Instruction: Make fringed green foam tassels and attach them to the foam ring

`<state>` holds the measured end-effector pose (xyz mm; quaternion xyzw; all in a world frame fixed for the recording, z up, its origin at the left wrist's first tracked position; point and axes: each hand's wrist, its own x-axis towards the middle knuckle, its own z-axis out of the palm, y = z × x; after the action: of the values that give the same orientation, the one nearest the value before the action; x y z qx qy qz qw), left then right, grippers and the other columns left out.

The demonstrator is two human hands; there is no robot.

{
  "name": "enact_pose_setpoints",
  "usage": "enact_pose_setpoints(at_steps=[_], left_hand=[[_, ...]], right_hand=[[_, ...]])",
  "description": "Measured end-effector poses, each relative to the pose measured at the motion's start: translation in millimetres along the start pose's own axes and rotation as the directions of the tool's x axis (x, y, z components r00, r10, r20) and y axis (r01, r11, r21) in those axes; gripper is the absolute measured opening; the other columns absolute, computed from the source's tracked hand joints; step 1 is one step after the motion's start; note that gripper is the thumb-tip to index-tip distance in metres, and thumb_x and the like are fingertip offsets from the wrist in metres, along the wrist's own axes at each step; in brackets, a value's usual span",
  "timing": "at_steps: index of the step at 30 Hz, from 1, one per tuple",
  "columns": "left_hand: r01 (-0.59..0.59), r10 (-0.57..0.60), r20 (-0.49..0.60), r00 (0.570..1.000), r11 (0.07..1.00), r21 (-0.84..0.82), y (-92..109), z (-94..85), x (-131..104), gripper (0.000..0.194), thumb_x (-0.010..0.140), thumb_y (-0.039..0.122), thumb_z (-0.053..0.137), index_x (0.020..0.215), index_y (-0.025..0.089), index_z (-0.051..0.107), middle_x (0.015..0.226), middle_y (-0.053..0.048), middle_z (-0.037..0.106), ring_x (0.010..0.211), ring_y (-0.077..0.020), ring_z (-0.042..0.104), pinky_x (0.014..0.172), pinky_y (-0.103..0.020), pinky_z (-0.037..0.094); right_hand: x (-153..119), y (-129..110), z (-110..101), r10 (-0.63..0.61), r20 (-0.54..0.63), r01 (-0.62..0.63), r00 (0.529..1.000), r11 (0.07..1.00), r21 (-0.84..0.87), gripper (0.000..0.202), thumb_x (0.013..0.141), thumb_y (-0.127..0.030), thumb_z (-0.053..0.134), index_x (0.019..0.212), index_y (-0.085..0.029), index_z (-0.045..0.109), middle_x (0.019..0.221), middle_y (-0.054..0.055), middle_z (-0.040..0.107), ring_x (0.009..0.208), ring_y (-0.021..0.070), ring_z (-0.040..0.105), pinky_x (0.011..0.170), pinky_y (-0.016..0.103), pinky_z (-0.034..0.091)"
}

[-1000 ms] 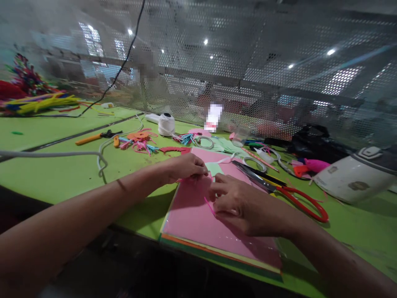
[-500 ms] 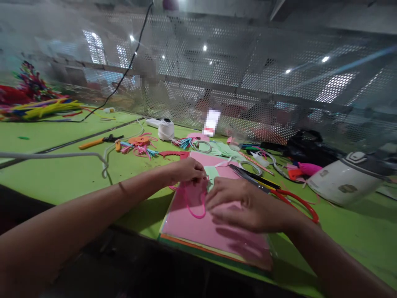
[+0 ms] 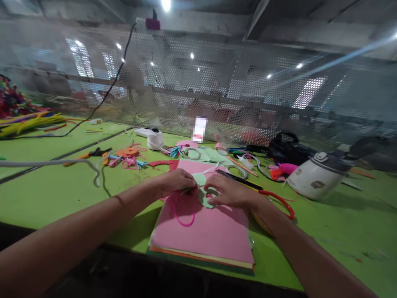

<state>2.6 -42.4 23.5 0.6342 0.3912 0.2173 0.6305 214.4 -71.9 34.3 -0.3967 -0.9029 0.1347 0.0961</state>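
Observation:
A stack of coloured paper (image 3: 201,240) lies in front of me, with a pink sheet on top. Over its upper left part, my left hand (image 3: 180,181) is closed in a pinch, and a bright pink cord (image 3: 185,224) hangs from it in a loop. The fingertips partly hide where the cord is held. Close beside it, my right hand (image 3: 231,191) has its fingers curled, thumb and fingertips on a light green paper cutout (image 3: 204,201). A small pink bit shows at the cutout's middle. Another pale green paper piece (image 3: 199,179) lies just behind my hands.
Red-handled scissors (image 3: 281,200) lie beside my right wrist. A white kettle-like container (image 3: 316,178) stands at right. Behind are a white thread spool (image 3: 155,140), a propped phone (image 3: 199,129) and a wire coil (image 3: 237,171). Orange-handled pliers (image 3: 87,157) and a grey cable (image 3: 62,163) lie left.
My right fingers have come to the green cutout, which now shows more plainly between my hands. My left hand keeps its pinch with the pink loop hanging. The view has shifted right.

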Motion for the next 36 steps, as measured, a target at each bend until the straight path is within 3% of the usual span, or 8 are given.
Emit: enact_pose_setpoints(at_steps=[5,9,13,19,24,28,36], left_hand=[[0.03,-0.032,-0.027,0.999,0.996,-0.079,-3.7,2.0,3.8,0.018,0.056,0.028,0.065,0.057,0.011,0.06,0.051,-0.002,0.059,0.047,-0.0108,0.051,0.052,-0.024,0.038],[0.056,-0.057,-0.01,0.998,0.992,-0.11,-2.4,2.5,4.9,0.021,0.058,0.031,0.065,0.057,0.012,0.057,0.051,-0.003,0.06,0.047,-0.0117,0.053,0.051,-0.024,0.039],[0.087,-0.085,0.024,0.996,0.986,-0.143,-1.8,2.6,3.5,0.024,0.059,0.031,0.069,0.058,0.011,0.057,0.052,-0.004,0.061,0.047,-0.0119,0.055,0.049,-0.023,0.038],[0.124,-0.109,0.075,0.991,0.963,-0.24,-3.1,8.9,-1.1,0.024,0.06,0.03,0.072,0.06,0.011,0.058,0.05,-0.001,0.059,0.043,-0.0094,0.052,0.05,-0.023,0.041],[0.136,-0.098,0.136,0.986,0.942,-0.307,-2.1,9.6,-4.3,0.025,0.06,0.031,0.073,0.062,0.009,0.061,0.057,-0.005,0.063,0.049,-0.0115,0.058,0.054,-0.023,0.044],[0.143,-0.108,0.13,0.986,0.943,-0.3,-2.3,8.8,-4.2,0.024,0.059,0.03,0.074,0.062,0.01,0.062,0.056,-0.004,0.063,0.047,-0.0107,0.057,0.05,-0.021,0.042],[0.151,-0.123,0.12,0.985,0.951,-0.27,0.7,12.0,-5.8,0.031,0.057,0.038,0.075,0.059,0.011,0.061,0.054,-0.003,0.063,0.042,-0.0085,0.051,0.046,-0.021,0.036]], right_hand=[[1.4,17.1,3.2,-0.063,-0.155,0.069,0.986,0.997,0.032,0.024,0.067,-0.002,0.059,0.082,-0.017,0.067,0.105,0.008,0.062,0.103,0.0226,0.053,0.092,0.037,0.038],[4.0,18.2,5.4,0.029,-0.279,-0.008,0.96,0.997,0.075,0.015,0.072,-0.004,0.057,0.075,-0.017,0.065,0.084,0.005,0.065,0.085,0.0185,0.058,0.078,0.031,0.043],[7.1,-1.5,3.8,0.091,-0.377,-0.047,0.922,0.991,0.123,0.013,0.078,-0.008,0.055,0.072,-0.017,0.062,0.072,0.002,0.062,0.073,0.0149,0.056,0.068,0.027,0.042],[10.9,-22.9,12.6,0.068,-0.356,-0.002,0.932,0.983,0.182,0.008,0.077,-0.008,0.06,0.078,-0.016,0.063,0.079,0.003,0.063,0.078,0.0159,0.054,0.072,0.028,0.041],[7.4,-21.8,14.2,0.084,-0.333,-0.01,0.939,0.976,0.219,0.008,0.08,-0.01,0.059,0.075,-0.016,0.061,0.076,0.002,0.06,0.075,0.0148,0.053,0.07,0.027,0.04],[4.3,-22.7,9.3,0.063,-0.279,0.002,0.958,0.974,0.225,0.008,0.081,-0.009,0.058,0.081,-0.016,0.062,0.078,0.002,0.06,0.076,0.0146,0.053,0.069,0.026,0.04],[4.6,-22.0,15.3,0.018,-0.292,0.029,0.956,0.987,0.157,0.011,0.083,-0.007,0.052,0.08,-0.016,0.057,0.079,0.003,0.056,0.078,0.0161,0.05,0.069,0.027,0.039]])
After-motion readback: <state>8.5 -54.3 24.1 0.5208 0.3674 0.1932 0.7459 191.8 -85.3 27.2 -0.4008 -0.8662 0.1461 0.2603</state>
